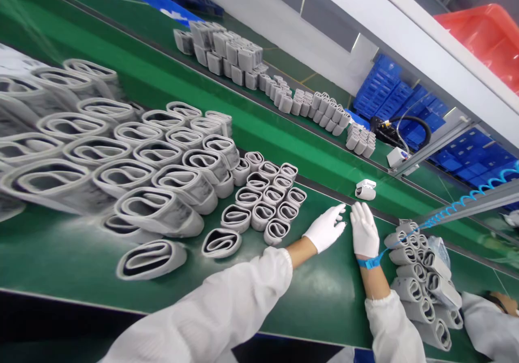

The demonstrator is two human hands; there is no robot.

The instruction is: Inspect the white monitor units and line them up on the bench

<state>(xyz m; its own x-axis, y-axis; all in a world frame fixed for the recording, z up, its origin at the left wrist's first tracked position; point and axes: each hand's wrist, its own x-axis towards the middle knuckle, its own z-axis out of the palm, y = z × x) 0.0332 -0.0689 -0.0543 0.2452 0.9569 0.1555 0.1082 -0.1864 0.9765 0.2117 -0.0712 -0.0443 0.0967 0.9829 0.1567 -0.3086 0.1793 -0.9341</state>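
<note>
My left hand, in a white glove, reaches over the green table with its fingers apart and nothing in it. Close beside it, my right hand is raised with its fingers stretched out, also holding nothing; a blue strap circles that wrist. Just beyond my fingertips, a small rolled grey piece lies on the green belt. Left of my left hand stand several rolled grey cuffs in rows, with a loose one nearer to me.
Larger grey rolls crowd the left side. More rolls are piled at the right, near another person's sleeve. Stacked rolls line the far side. A metal post with a blue coiled hose stands at the right.
</note>
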